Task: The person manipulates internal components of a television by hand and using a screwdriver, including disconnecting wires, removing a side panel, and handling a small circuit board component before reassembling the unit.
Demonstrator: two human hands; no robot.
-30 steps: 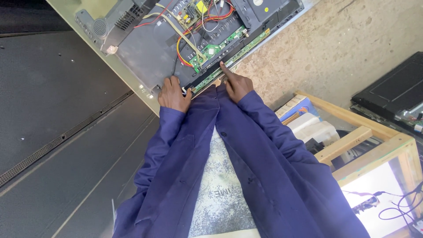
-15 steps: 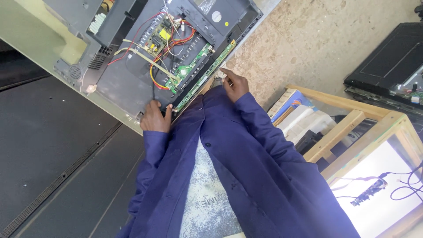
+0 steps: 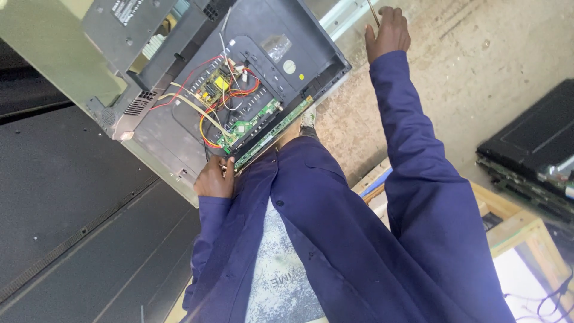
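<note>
An opened flat-screen set [image 3: 179, 143] lies back-side up, showing circuit boards and red and yellow wires [image 3: 230, 98]. A long green strip board [image 3: 272, 133] runs along its near edge. My left hand [image 3: 214, 178] has its fingers closed on the lower end of that strip board. Far to the upper right, my right hand [image 3: 387, 33] is raised over the concrete floor, well away from the set. It is shut on a thin metal tool [image 3: 372, 12], which points up out of view.
A large black panel [image 3: 66, 203] lies at the left. Another black device [image 3: 532, 149] sits at the right, with a wooden frame [image 3: 508, 224] below it. A shoe [image 3: 308, 118] rests by the set's edge. Concrete floor [image 3: 478, 54] fills the upper right.
My right hand has left the strip board and swung up and to the right, now holding the thin tool. My left hand stays at the board's lower end.
</note>
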